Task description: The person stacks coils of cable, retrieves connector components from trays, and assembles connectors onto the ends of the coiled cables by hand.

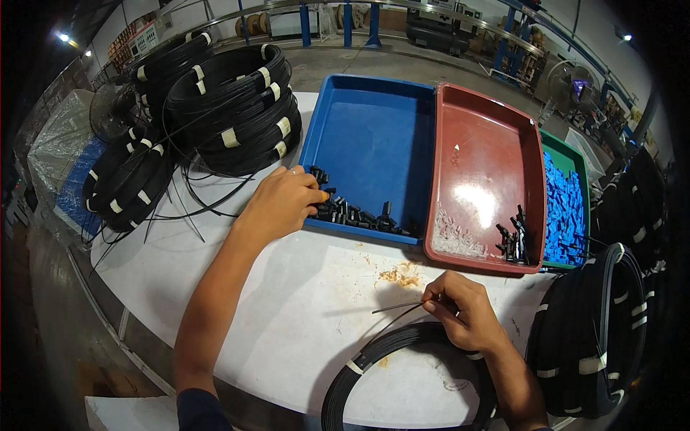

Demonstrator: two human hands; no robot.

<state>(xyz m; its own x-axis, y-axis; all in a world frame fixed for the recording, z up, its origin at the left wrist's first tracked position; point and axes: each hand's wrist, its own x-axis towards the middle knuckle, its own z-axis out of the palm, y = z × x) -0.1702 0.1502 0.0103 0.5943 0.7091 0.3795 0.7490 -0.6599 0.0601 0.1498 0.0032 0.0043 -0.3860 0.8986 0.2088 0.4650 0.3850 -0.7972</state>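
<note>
My left hand (282, 203) reaches over the near left corner of the blue tray (381, 136). Its bent fingers close on a small black plastic connector in a pile of black connectors (352, 215); the fingertips are partly hidden. My right hand (463, 309) is closed in a pinch on a thin black cable (395, 307), whose free end points left above the white table (287, 316). That cable rises from a black cable coil (359, 365) with white tape bands, lying at the table's near edge below my right hand.
A red tray (481, 158) holds clear pieces and black connectors. Beside it, a green tray (564, 197) is full of blue pieces. Taped coils (230, 108) stack at the left, others (589, 330) at the right. Yellowish scraps (402, 274) lie before the trays.
</note>
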